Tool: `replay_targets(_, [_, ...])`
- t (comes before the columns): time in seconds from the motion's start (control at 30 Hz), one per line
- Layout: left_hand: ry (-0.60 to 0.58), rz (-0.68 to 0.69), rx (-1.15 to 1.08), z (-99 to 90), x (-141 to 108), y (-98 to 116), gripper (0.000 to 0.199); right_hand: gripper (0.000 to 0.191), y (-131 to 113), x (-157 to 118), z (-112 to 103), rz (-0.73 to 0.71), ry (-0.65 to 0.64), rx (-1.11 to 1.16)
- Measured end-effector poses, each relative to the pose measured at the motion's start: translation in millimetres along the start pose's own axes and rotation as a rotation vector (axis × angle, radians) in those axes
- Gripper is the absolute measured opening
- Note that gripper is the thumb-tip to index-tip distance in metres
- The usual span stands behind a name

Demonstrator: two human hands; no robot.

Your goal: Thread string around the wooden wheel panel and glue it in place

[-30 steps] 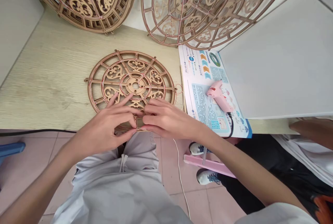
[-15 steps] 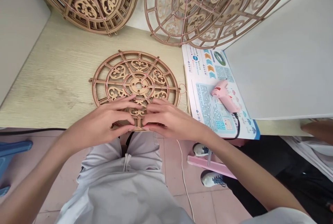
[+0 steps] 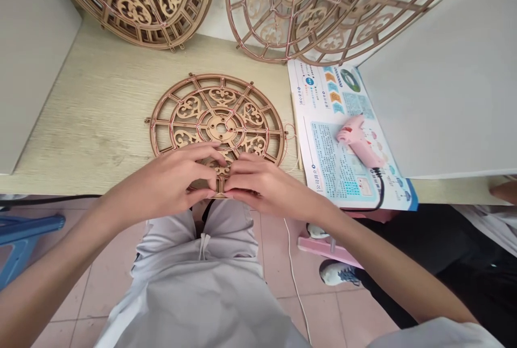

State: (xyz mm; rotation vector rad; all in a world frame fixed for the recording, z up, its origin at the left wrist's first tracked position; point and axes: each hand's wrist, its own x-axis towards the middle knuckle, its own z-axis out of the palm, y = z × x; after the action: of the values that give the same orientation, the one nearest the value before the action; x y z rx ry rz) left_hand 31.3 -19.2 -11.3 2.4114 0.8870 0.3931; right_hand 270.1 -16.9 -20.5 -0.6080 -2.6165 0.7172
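From my seat, the table (image 3: 100, 100) takes up most of the work area, with leaning wheels (image 3: 313, 18) and stacked wheels (image 3: 135, 9) at its back. The wheel I am on (image 3: 212, 131) lies flat before me, its near rim at the table's front edge. A printed sheet (image 3: 321, 148) lies to its right.

My left hand (image 3: 172, 178) and right hand (image 3: 266, 183) work that near rim side by side, thumb and forefinger of each brought together on it. Knuckles hide the contact, so I can't tell whether they also grip some small part there. The pink gun (image 3: 358, 142) rests on the sheet, well apart from my fingers.

Between the two pinches runs a short spoke (image 3: 220, 185). I'd want equal pressure on both sides of it, squeezing straight and gently, since the thin frame could flex or crack under a twist. The thin wires (image 3: 295, 138) looping beyond the right rim seem easily snagged; my right wrist should stay clear of them.
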Motion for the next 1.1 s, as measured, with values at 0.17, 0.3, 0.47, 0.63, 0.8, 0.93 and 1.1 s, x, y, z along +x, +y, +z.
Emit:
replay_targets(0.17, [0.016, -0.014, -0.020, 2.0, -0.6, -4.3, 0.010, 0.019, -31.7, -10.3, 19.7, 0.169, 0.160, -0.223])
replay_targets(0.3, [0.018, -0.040, -0.070, 2.7, 0.3, -8.1, 0.015, 0.016, -51.5, -16.8, 53.5, 0.312, 0.503, -0.322])
replay_targets(0.47, [0.011, -0.073, -0.071, 4.5, 7.0, -4.8, 0.024, 0.044, -70.4, -23.8, 98.6, 0.441, 0.732, -0.419])
replay_targets(0.63, [0.004, -0.082, -0.120, 5.3, 9.5, -9.3, 0.025, 0.054, -74.9, -30.1, 111.1, 0.462, 0.757, -0.398])
replay_targets(0.8, [-0.046, -0.054, -0.158, 2.3, 8.6, -14.5, 0.029, 0.043, -69.4, -31.2, 104.6, 0.411, 0.829, -0.398])
replay_targets(0.93, [0.011, -0.043, -0.138, 2.8, 6.1, -13.9, 0.028, 0.039, -70.4, -29.4, 105.0, 0.428, 0.836, -0.391])
replay_targets(1.1, [0.020, 0.017, -0.124, 4.6, 5.7, -16.5, 0.024, 0.040, -73.9, -26.8, 105.2, 0.457, 0.841, -0.379])
